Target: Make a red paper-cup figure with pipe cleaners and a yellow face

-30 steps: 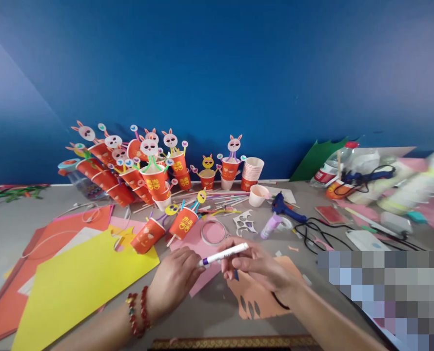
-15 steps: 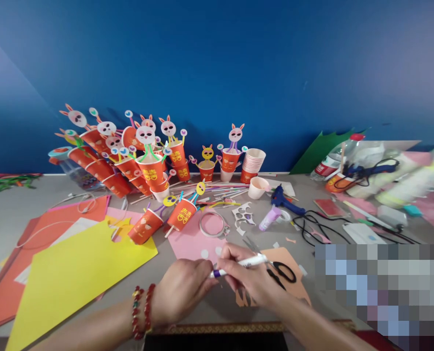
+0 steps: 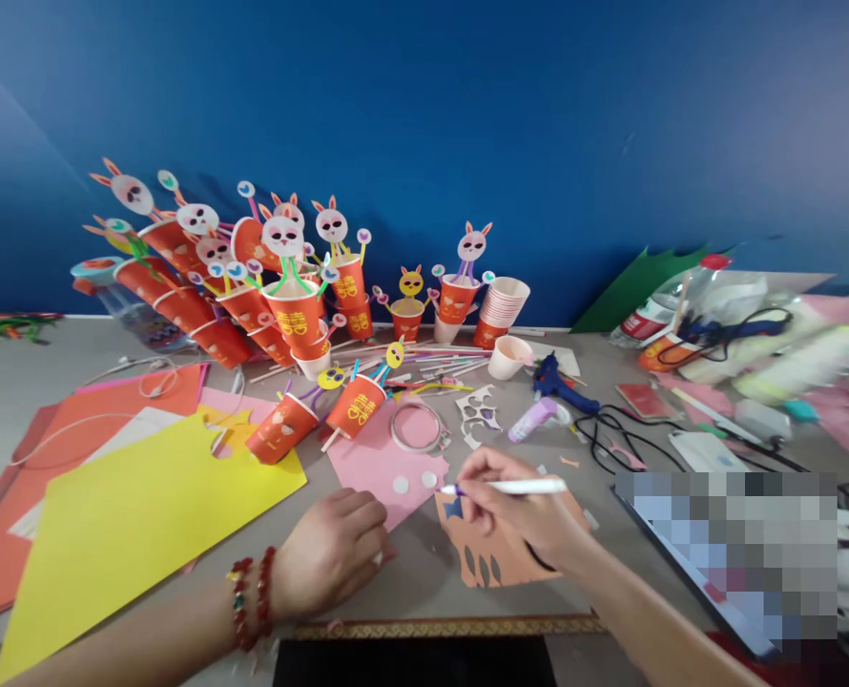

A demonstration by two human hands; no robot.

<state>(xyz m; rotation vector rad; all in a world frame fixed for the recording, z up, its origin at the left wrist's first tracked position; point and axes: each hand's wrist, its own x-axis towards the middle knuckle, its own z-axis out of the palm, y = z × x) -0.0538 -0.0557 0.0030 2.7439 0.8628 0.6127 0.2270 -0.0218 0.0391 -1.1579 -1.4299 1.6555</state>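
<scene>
My right hand [image 3: 521,515] grips a white marker pen [image 3: 510,487], tip pointing left, uncapped, over an orange paper piece [image 3: 492,563] with cut-out slots. My left hand [image 3: 331,553], wearing a red bead bracelet, rests curled on the table by the edge of a pink paper sheet [image 3: 385,468]; something small may be inside its fingers, but I cannot make it out. Black scissor handles peek out beneath my right wrist.
Orange paper-cup bunny figures [image 3: 288,315] crowd the back left by the blue wall. A yellow sheet [image 3: 145,515] and orange sheets lie left. A tape ring [image 3: 416,426], glue stick [image 3: 535,418], blue glue gun [image 3: 557,382], cables and a bottle sit right.
The hands have separated: the left hand pulled away from the pen's end and dropped to the table, while the right hand carried the pen right, over the orange piece. The view tilted down slightly.
</scene>
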